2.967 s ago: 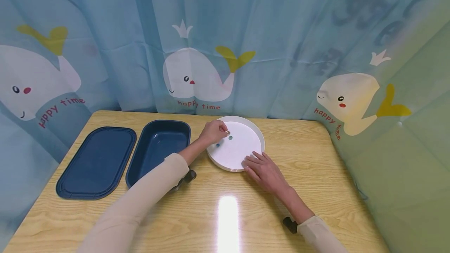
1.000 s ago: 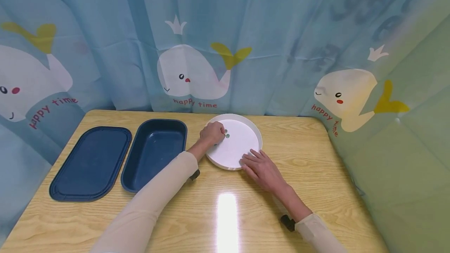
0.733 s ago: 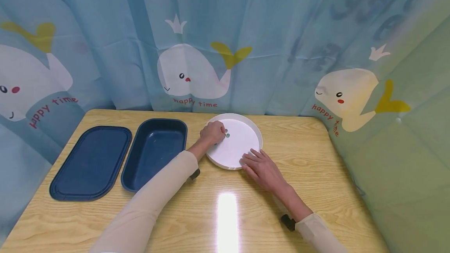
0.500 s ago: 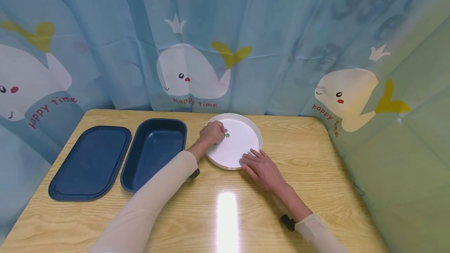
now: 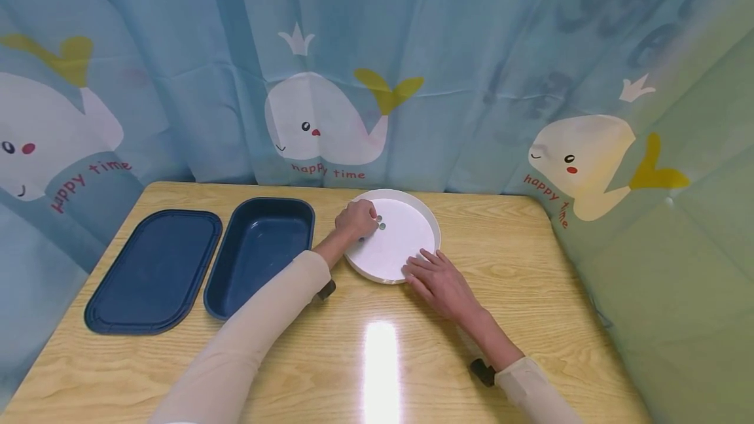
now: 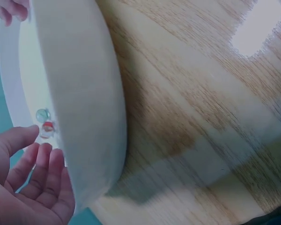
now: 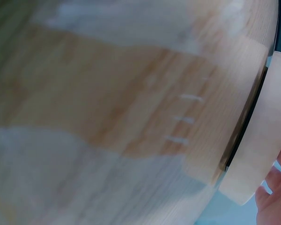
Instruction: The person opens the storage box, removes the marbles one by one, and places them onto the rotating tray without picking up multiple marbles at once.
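Note:
A shallow round white tray [image 5: 391, 257] stands on the wooden table. Two small glass marbles [image 5: 382, 226] sit close together on its floor, left of the middle. The left wrist view shows one greenish marble [image 6: 42, 115] and one clear marble with red in it [image 6: 47, 129]. My left hand [image 5: 355, 220] reaches over the tray's left side, thumb and fingers bent loosely and slightly apart, tips right beside the red marble. Partly under this hand is another dark marble [image 5: 361, 239]. My right hand [image 5: 442, 286] rests with spread fingers draped over the tray's near right rim.
Left of the tray is a deep dark blue rectangular container [image 5: 259, 260]. Its matching flat lid [image 5: 154, 271] lies farther left. A blue curtain [image 5: 459, 70] with whale prints hangs behind the table's back edge.
Since three seconds ago, my left hand has drawn slightly back left from the paired marbles and now partly covers the third. My right hand has stayed on the rim. The view has shifted slightly.

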{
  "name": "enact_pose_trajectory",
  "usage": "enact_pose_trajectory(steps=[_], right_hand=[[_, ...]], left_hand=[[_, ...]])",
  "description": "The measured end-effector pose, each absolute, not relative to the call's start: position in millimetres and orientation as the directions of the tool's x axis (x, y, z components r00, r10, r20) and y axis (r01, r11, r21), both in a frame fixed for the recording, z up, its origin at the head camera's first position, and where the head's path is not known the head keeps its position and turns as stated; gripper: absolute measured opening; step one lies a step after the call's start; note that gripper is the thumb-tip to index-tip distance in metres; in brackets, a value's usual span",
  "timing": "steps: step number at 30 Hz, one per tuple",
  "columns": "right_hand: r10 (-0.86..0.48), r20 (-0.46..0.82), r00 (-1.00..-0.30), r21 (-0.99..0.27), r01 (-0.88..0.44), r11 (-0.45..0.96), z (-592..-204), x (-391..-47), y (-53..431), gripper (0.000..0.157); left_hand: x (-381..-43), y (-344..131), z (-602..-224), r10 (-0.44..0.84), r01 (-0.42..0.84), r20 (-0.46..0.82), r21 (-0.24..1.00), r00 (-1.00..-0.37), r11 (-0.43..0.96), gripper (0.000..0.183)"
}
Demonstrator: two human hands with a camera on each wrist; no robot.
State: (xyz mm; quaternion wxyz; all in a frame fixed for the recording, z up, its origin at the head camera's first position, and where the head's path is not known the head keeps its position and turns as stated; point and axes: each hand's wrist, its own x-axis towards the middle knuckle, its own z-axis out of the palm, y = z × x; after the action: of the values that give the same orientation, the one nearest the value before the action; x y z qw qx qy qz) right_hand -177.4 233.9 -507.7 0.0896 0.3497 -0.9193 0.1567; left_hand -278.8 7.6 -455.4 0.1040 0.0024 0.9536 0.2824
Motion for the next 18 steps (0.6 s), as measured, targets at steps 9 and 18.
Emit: enact_pose_trajectory(steps=[9, 18], right_hand=[[-0.612, 0.267, -0.744, -0.223, -0.665, 0.712, -507.3, -177.5, 233.5, 0.028], [-0.61, 0.27, -0.745, -0.224, -0.665, 0.713, -508.1, -176.7, 233.7, 0.029]], left_hand=[[-277.4, 3.9, -440.2, 0.048, -0.074, -0.191, 0.586, -0.98, 0.807, 0.016], [-269.3, -3.1, -423.6, 0.11, -0.006, -0.121, 0.696, -0.987, 0.718, 0.019]])
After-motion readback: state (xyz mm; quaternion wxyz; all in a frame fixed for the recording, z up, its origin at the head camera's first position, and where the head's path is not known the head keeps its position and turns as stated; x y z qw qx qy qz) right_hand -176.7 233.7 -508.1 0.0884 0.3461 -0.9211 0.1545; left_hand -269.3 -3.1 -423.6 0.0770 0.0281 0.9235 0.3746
